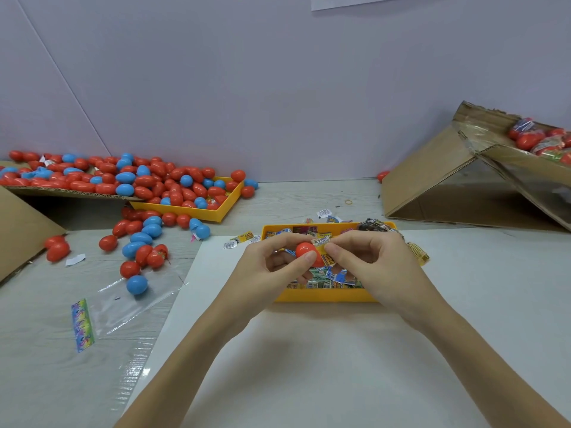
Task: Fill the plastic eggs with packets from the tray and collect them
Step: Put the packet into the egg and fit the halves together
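My left hand (272, 257) grips a red plastic egg (306, 252) above the yellow packet tray (324, 295). My right hand (367, 254) pinches a yellow packet (321, 242) right at the egg's top edge. The tray holds several small printed packets (333, 278), partly hidden under both hands. Whether the egg is open or closed is hidden by my fingers.
A second yellow tray (216, 213) heaped with red and blue eggs sits far left beside a cardboard flap (61, 193). Loose eggs (139, 242) and a clear plastic bag (129, 304) lie at the left. A tilted cardboard box (448, 186) with bagged eggs stands far right.
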Demonstrator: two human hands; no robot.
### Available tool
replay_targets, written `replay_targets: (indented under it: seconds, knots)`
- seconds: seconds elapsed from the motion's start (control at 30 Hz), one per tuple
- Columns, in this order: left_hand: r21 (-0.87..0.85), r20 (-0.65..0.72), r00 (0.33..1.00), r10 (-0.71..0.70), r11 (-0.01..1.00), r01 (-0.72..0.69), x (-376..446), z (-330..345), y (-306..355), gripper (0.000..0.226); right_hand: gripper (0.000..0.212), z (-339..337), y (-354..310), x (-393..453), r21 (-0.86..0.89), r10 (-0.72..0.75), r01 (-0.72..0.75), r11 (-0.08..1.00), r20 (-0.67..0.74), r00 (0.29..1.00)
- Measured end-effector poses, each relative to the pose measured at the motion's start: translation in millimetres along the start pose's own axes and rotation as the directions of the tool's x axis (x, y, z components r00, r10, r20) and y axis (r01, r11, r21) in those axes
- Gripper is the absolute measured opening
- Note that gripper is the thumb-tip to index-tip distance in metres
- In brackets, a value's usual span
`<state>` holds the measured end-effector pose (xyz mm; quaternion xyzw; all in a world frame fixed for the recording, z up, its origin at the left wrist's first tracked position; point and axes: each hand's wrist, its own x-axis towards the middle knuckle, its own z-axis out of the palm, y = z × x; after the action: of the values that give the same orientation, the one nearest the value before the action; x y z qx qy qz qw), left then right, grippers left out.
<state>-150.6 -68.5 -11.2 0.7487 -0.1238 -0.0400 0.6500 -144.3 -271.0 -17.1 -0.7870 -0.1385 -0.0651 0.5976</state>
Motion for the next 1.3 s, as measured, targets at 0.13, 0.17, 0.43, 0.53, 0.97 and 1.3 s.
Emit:
replay_targets:
  seconds: [0.13, 0.17, 0.43, 0.53, 0.97, 1.3]
  knots:
    - [-0.011, -0.001, 1.000, -0.003, 1.000, 0.003, 0.5, 0.3, 0.5, 0.040, 0.006, -0.4, 2.4, 1.4, -0.043, -0.037, 0.037, 0.998, -0.003, 0.999]
    - [-0.011, 0.002, 1.000, -0.003, 1.000, 0.003, 0.7, 0.3, 0.4, 0.040, 0.006, -0.5, 2.7, 1.6, -0.057, -0.046, 0.045, 0.997, -0.005, 0.999]
    - [-0.007, 0.014, 1.000, -0.003, 1.000, 0.003, 0.4, 0.4, -0.3, 0.026, 0.006, -6.5, 1.4, 2.7, -0.178, -0.093, 0.090, 0.980, -0.011, 0.996]
    - [0.002, 0.009, 1.000, 0.005, 1.000, -0.005, 0.2, 0.1, -0.1, 0.023, 0.009, -6.9, 1.5, 2.5, -0.209, -0.110, 0.101, 0.973, -0.032, 0.993]
    - [0.059, 0.009, 1.000, 0.023, 0.998, -0.023, 1.1, 0.6, -1.2, 0.025, 0.009, -4.7, 2.7, 2.4, -0.293, -0.151, 0.133, 0.947, -0.039, 0.988]
    - [0.070, -0.001, 0.999, 0.042, 0.997, -0.041, 0.4, 2.3, 0.5, 0.022, 0.004, -0.3, -1.4, 0.4, -0.053, 0.004, -0.007, 0.999, -0.060, 0.998]
